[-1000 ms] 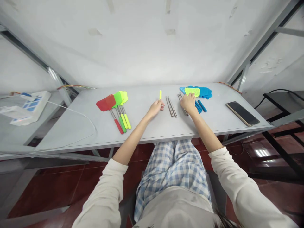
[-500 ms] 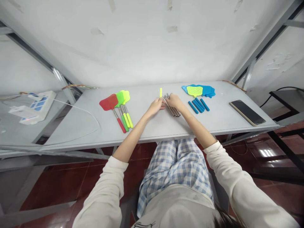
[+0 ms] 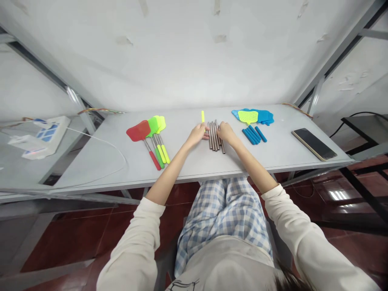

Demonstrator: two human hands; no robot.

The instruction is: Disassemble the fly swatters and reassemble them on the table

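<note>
In the head view, the metal tubes [image 3: 214, 139] lie side by side on the grey table [image 3: 273, 158] at the centre of the frame, between the two hands. Their long axes run roughly up and down the picture; the rightmost slants, its lower end out to the right.

The left hand [image 3: 197, 135] pinches a yellow handle [image 3: 203, 116], which points up the frame, nearly parallel to the tubes. The tubes begin just right of its fingertips; whether they touch cannot be told. The right hand [image 3: 226, 132] is nearer the slanting tube, fingers bent over its upper part; how firmly they close is hidden.

Right of centre lie blue handles [image 3: 251, 135], below a yellow swatter head [image 3: 247, 117] resting on blue swatter heads [image 3: 266, 117]. A red fly swatter [image 3: 138, 131] lies left of centre, beside green and yellow ones.
</note>
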